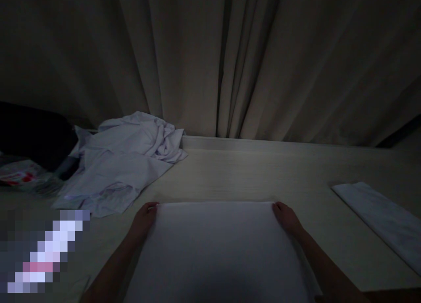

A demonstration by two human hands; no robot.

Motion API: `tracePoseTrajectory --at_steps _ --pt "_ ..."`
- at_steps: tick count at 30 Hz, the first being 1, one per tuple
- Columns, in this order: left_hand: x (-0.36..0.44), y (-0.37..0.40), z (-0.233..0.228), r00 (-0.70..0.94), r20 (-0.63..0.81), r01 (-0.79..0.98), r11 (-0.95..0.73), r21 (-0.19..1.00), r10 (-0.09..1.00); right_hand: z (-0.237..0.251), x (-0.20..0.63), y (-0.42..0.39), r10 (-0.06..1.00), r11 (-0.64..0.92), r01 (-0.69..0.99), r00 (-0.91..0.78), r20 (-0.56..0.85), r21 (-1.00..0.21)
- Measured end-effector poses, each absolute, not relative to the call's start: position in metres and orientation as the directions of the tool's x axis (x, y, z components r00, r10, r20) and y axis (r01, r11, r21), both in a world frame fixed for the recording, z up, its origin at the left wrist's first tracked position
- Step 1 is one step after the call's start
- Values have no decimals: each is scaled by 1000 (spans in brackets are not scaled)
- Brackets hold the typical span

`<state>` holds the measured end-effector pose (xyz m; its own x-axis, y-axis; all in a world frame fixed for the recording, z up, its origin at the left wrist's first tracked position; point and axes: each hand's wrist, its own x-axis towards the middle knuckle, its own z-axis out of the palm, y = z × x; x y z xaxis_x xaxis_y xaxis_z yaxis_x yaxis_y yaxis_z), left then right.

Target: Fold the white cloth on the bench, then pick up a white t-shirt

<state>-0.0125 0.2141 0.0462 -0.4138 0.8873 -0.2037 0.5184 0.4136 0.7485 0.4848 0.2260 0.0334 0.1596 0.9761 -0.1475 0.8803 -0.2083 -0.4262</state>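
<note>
Left hand | pinches white cloth corner | right hand | pinches opposite corner

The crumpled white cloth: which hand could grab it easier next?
Probably the left hand, once free: it's nearer the crumpled cloth. The right hand is farther off; both hold corners of the white sheet.

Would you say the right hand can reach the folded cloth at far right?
Likely yes, though the right hand must first release the white sheet; nothing visible blocks the way to the folded cloth.

cloth between hands, curtain behind
</note>
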Motion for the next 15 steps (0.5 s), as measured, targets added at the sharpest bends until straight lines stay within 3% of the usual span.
tracePoseTrajectory --at_steps 5,9,15 --pt "-8 223 43 -410 -127 661 390 641 903 36 477 228 968 -241 932 209 -141 -270" --pt "0 216 51 -351 -16 782 303 544 936 47 474 221 979 -204 954 201 -37 -221" --pt "25 163 49 -56 203 954 -8 299 978 38 453 174 964 117 970 -59 259 -215"
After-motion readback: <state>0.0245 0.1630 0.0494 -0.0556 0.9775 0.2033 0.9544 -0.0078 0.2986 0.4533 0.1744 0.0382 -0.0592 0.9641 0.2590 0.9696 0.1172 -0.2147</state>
